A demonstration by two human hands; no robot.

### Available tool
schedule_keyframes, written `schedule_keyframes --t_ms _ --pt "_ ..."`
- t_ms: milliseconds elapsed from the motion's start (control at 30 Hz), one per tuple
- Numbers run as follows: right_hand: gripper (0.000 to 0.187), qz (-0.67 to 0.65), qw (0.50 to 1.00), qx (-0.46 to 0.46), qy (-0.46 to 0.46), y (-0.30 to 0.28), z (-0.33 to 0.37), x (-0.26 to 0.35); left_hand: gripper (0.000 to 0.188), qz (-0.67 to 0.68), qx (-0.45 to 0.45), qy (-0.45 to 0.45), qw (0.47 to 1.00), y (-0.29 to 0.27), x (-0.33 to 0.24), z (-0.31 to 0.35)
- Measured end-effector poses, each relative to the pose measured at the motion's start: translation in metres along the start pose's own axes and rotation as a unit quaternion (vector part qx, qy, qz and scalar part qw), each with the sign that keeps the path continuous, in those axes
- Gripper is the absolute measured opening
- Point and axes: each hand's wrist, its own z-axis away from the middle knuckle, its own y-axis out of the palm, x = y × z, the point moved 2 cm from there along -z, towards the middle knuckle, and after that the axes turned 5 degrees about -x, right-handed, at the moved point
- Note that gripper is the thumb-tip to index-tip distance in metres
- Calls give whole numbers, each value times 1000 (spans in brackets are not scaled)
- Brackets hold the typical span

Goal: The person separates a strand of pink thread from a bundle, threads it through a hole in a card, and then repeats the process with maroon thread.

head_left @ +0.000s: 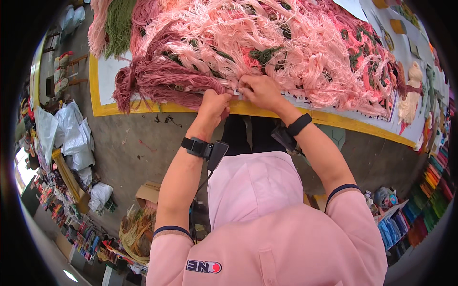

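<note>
A thick heap of loose pale pink yarn (210,35) covers the table, with dark green strands mixed in. A bundle of mauve yarn (162,76) lies across its near left part, its right end meeting my left hand (213,106). That hand is closed in a pinch at the table's near edge. Close on its right, my right hand (261,91) has its fingers bent together over the pink yarn's edge. Something small and whitish shows between the two hands, too small to name. What the fingertips hold is hidden.
The white table has a yellow edge (102,102). Green yarn (119,26) hangs at the far left, and cream yarn (410,95) lies at the right. White plastic bags (74,126) and a cardboard box (148,193) sit on the left floor. Coloured bundles (429,186) fill shelves at right.
</note>
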Motion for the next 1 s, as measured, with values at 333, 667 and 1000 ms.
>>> schedule_keyframes --t_ms 333,667,1000 --pt "13 64 998 5 -9 6 -6 2 9 -36 -36 40 998 9 3 -11" --pt "15 32 999 26 15 3 -3 -3 32 -368 -146 155 905 -17 -6 -9" --pt "16 -120 983 111 89 2 -8 -8 19 77 124 44 988 -10 -11 13"
